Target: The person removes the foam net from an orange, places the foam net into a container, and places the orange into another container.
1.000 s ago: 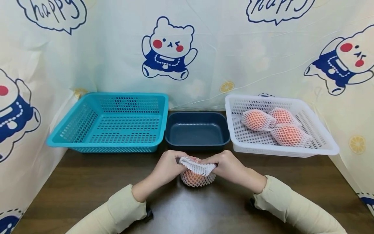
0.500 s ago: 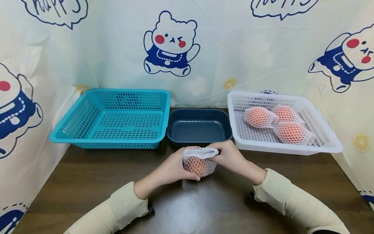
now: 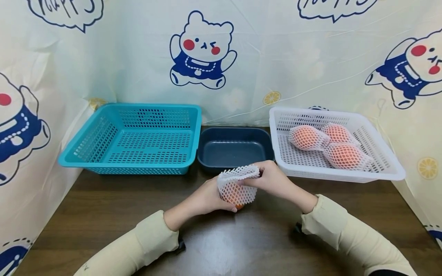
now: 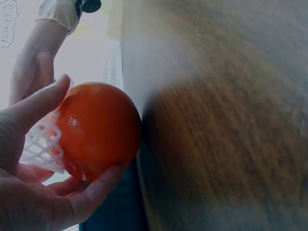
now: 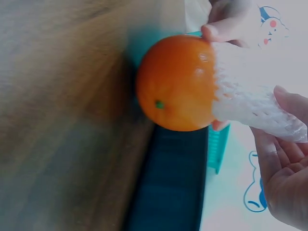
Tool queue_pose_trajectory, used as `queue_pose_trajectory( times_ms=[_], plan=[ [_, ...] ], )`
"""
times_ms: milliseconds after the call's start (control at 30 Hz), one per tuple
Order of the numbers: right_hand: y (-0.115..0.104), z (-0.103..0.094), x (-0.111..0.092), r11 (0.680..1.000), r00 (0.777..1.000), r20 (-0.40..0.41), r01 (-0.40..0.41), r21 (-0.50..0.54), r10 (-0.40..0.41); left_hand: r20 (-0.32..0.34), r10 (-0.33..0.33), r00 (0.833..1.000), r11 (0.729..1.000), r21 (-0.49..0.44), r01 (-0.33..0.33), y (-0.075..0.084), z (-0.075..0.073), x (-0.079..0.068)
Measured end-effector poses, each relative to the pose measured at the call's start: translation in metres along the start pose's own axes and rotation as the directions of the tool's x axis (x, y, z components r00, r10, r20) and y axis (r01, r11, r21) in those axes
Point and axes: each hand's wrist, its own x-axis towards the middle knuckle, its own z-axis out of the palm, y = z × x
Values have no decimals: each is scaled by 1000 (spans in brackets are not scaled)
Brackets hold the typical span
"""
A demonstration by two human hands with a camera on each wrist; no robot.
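Note:
An orange [image 5: 175,84], with a green stem spot, sticks partway out of a white foam net sleeve [image 3: 238,188], low over the table in the head view. My left hand [image 3: 207,195] grips the orange from the left, its thumb in front and fingers round the far side. In the left wrist view the bare lower part of the fruit shows, with the net's edge bunched between thumb and fingers [image 4: 91,197]. My right hand [image 3: 274,178] pinches the upper, loose end of the net, which stretches up from the fruit in the right wrist view.
Behind the hands stands a dark blue tray [image 3: 236,166]. To its left is a teal slotted basket [image 3: 129,165]; to its right, a white basket [image 3: 335,174] holds several net-wrapped fruits [image 3: 343,155]. A printed cloth [image 3: 248,76] hangs behind them, and the table [image 3: 221,245] is brown wood.
The left hand has gone from the net's top edge down round the fruit. The right hand has drawn the net upward, and bare orange now shows below it.

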Motion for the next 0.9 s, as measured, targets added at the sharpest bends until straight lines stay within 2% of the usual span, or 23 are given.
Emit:
queue_pose_trajectory(
  times_ms=[133, 300, 400, 533, 667, 800, 900],
  plan=[
    [-6, -4, 3, 1000, 999, 39, 29, -2, -29, -2, -7, 1000, 999, 44, 7, -3, -2, 1],
    [-9, -10, 9, 999, 993, 115, 30, 33, -33, 16, -2, 1000, 998, 56, 1, -4, -3, 3],
    [-9, -12, 13, 997, 991, 131, -5, 76, -5, 39, 8, 999, 1000, 29, -9, -5, -5, 4],
    [-11, -13, 20, 978, 993, 74, -100, 184, 88, 49, 8, 999, 1000, -11, -7, -8, -5, 6],
    [-8, -11, 32, 916, 983, -1, -171, 362, 184, 34, -3, 999, 1000, 20, 2, -8, -4, 7],
    [-1, -6, 44, 821, 964, -28, -210, 532, 264, 35, -18, 999, 996, 89, 15, -6, -4, 7],
    [4, -1, 52, 744, 947, -34, -228, 628, 319, 49, -24, 998, 995, 95, 20, -5, -5, 6]
  ],
)
